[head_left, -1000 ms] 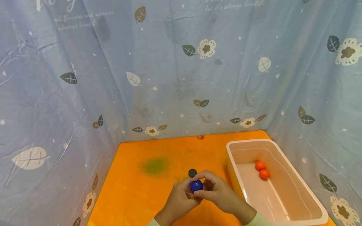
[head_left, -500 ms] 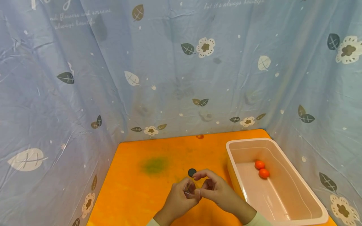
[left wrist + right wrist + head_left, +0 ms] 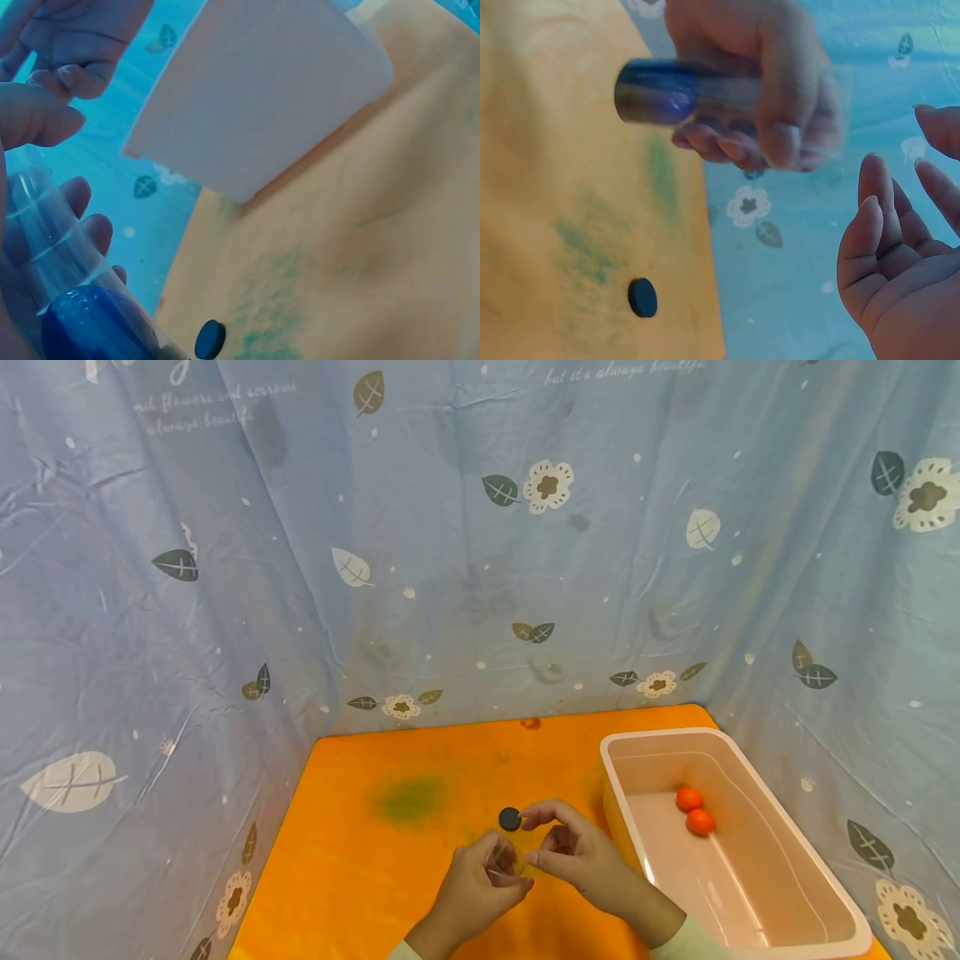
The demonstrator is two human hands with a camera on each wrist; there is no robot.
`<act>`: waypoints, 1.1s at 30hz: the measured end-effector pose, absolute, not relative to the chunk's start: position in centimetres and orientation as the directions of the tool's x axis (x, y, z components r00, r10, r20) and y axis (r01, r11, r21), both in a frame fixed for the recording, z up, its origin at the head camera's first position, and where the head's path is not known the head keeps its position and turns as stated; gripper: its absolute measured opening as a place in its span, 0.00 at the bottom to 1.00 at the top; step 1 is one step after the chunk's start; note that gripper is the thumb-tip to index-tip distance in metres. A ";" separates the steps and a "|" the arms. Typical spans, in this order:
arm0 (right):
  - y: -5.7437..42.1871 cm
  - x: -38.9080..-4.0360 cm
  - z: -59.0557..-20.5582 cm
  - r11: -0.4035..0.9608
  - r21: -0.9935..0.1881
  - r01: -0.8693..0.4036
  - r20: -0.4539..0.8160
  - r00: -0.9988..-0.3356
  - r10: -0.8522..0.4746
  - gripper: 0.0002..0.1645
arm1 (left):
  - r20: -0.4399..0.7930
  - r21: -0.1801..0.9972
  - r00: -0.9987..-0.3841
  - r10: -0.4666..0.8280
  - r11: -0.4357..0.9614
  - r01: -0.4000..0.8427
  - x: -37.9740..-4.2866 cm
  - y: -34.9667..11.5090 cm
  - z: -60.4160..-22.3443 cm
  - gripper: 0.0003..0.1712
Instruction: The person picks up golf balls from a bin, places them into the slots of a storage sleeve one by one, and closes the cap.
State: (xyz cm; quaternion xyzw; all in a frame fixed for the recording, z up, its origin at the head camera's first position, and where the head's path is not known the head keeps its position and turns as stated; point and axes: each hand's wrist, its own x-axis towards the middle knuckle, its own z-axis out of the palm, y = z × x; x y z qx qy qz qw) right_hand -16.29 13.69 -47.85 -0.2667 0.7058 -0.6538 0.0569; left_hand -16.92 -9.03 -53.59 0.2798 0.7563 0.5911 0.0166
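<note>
My left hand [image 3: 476, 887] grips a clear tube [image 3: 56, 232] around its side. A shiny blue ball [image 3: 94, 328] lies inside the tube, down at the end away from the right hand, as the right wrist view also shows. Close to the tube's mouth is my right hand [image 3: 588, 864], its fingers loosely bent and nothing between them. A gap separates it from the tube [image 3: 731, 94]. Flat on the table just beyond both hands lies a round black cap [image 3: 510, 819]. In the head view the left fingers hide much of the tube, and the ball cannot be seen there.
To the right stands a pale pink plastic bin [image 3: 663, 734] with two orange balls [image 3: 701, 822] on its floor. An orange tabletop [image 3: 360, 868] with a green stain [image 3: 410, 800] lies under the hands. Blue printed curtains [image 3: 450, 568] enclose the back and sides.
One second ago the right fingers held the blue ball at the tube's mouth. It dropped into the tube, and the right hand has since drawn slightly away to the right.
</note>
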 end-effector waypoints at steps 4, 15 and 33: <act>14.4 -16.7 -47.0 0.042 -0.954 -0.297 0.253 -0.873 -0.417 0.24 | 0.297 0.907 -0.848 0.438 0.146 0.394 -16.9 -9.1 -53.6 0.14; 16.5 -17.9 -46.4 0.109 -0.963 -0.246 0.202 -0.929 -0.311 0.26 | 0.261 0.924 -0.864 0.430 0.149 0.353 -16.6 -9.1 -53.4 0.15; 24.3 -21.1 -46.0 0.234 -0.940 -0.247 0.244 -0.969 -0.041 0.30 | 0.217 0.938 -0.875 0.432 0.156 0.310 -16.4 -9.3 -53.5 0.14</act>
